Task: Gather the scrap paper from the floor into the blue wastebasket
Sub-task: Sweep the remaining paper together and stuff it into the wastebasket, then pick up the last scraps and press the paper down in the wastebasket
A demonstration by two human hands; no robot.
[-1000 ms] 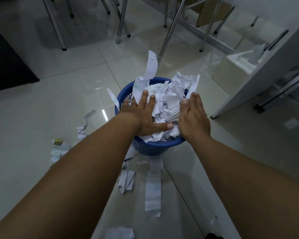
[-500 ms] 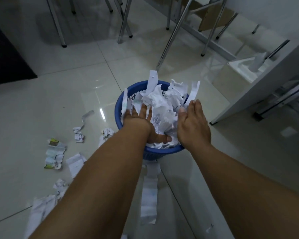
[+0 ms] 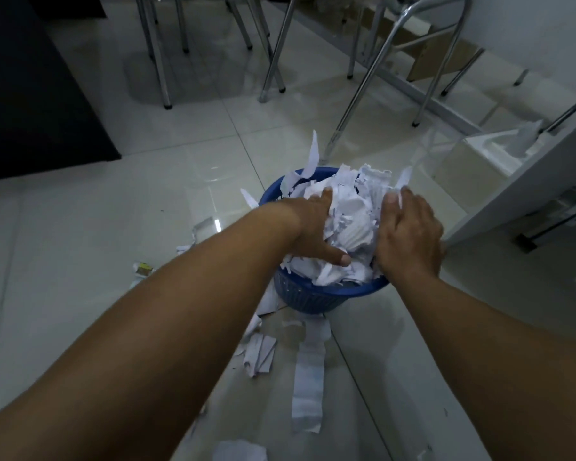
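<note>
my left hand [image 3: 310, 231]: palm down, fingers straight toward 12 o'clock, thumb splayed to 4 | my right hand [image 3: 409, 234]: palm down, fingers together toward 11 o'clock | my bare forearms in from 7 and 5 o'clock

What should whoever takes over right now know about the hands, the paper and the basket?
Left hand: open, pressing down on the paper heap in the blue wastebasket.
Right hand: open, flat against the heap's right side.
Done: the basket is piled above its rim.
Left: the long strip, the torn pieces beside it and small scraps farther left lie on the floor.
</note>
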